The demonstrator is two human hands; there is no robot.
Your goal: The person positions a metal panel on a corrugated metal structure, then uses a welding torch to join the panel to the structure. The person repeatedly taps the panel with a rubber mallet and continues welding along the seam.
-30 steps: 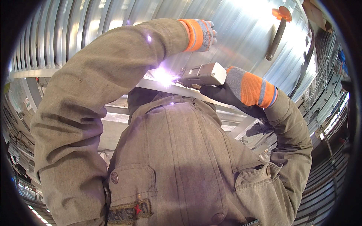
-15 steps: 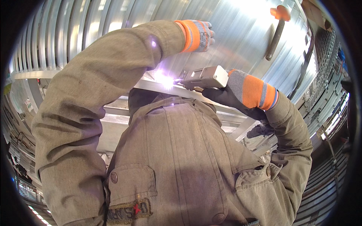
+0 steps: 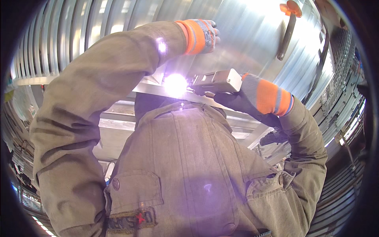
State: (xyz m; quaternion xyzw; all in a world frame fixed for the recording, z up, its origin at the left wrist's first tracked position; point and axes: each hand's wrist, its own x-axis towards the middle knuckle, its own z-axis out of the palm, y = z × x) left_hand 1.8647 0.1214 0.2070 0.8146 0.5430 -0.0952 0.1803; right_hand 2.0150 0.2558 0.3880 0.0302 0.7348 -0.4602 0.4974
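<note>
My right gloved hand (image 3: 258,93) is closed around a boxy grey hand-held welding torch (image 3: 216,81). The torch tip points left, where a dazzling white-violet welding arc (image 3: 175,85) burns on a metal bar (image 3: 146,87). Glare hides the exact spot where tip and metal meet. Farther out, my left gloved hand (image 3: 203,36) is over the ribbed metal sheeting (image 3: 237,43), with its fingers curled. Whatever those fingers may hold is out of sight. Both gloves are orange and grey, below brown jacket sleeves.
An orange-headed mallet (image 3: 287,33) lies on the sheeting at the far right. A dark cable (image 3: 320,65) runs down beside it. Wire mesh (image 3: 342,63) stands at the right edge. Metal rails (image 3: 118,114) cross beneath the bar.
The arc has grown larger and brighter. My left hand and sleeve have shifted slightly left, while the torch in my right hand has moved slightly right.
</note>
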